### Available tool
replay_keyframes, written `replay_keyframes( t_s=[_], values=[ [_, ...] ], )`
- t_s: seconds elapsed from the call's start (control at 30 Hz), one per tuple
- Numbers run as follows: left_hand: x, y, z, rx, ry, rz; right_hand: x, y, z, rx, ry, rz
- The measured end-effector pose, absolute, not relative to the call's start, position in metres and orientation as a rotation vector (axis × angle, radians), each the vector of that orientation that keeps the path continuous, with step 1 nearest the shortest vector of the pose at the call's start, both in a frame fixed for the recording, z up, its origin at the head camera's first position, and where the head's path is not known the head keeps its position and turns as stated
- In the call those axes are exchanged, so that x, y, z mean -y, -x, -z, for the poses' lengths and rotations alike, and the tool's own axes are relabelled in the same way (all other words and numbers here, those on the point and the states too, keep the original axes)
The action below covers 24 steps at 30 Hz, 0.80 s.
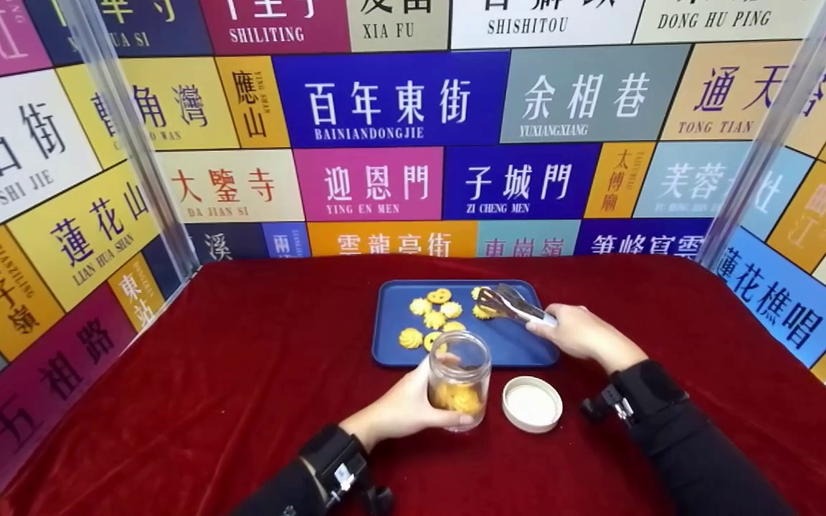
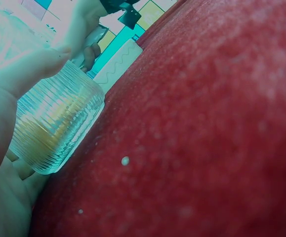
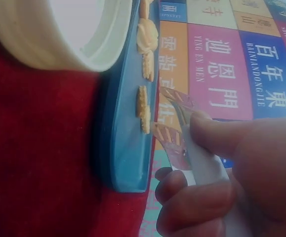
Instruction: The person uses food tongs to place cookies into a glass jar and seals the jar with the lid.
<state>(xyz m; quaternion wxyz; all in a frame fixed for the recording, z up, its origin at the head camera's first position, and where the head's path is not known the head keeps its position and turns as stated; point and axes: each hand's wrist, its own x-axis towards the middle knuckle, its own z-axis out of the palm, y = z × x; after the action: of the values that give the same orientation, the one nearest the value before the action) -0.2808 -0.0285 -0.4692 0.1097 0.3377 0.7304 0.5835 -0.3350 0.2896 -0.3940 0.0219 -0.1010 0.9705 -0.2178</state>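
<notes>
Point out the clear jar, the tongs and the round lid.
Clear jar (image 1: 462,378): head view, on the middle of its side wall.
Tongs (image 3: 205,162): right wrist view, on the white handle.
Round lid (image 1: 532,404): head view, on the middle of its upward face.

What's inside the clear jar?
Yellow cookies lie in the lower part of the clear jar. The left hand covers some of its side, and cookies overlap, so their number can't be told.
</notes>
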Motion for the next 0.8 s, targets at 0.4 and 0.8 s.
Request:
replay_keyframes(
  t_s=[0.4,0.8],
  values=[
    [0.029,0.282,0.471,-2.171,-1.007,-1.707,-0.277,0.345,0.395,-2.969,0.207,0.541],
    [0.029,0.281,0.471,-2.179,-0.992,-1.707,-0.271,0.338,0.393,-2.951,0.248,0.485]
  ],
)
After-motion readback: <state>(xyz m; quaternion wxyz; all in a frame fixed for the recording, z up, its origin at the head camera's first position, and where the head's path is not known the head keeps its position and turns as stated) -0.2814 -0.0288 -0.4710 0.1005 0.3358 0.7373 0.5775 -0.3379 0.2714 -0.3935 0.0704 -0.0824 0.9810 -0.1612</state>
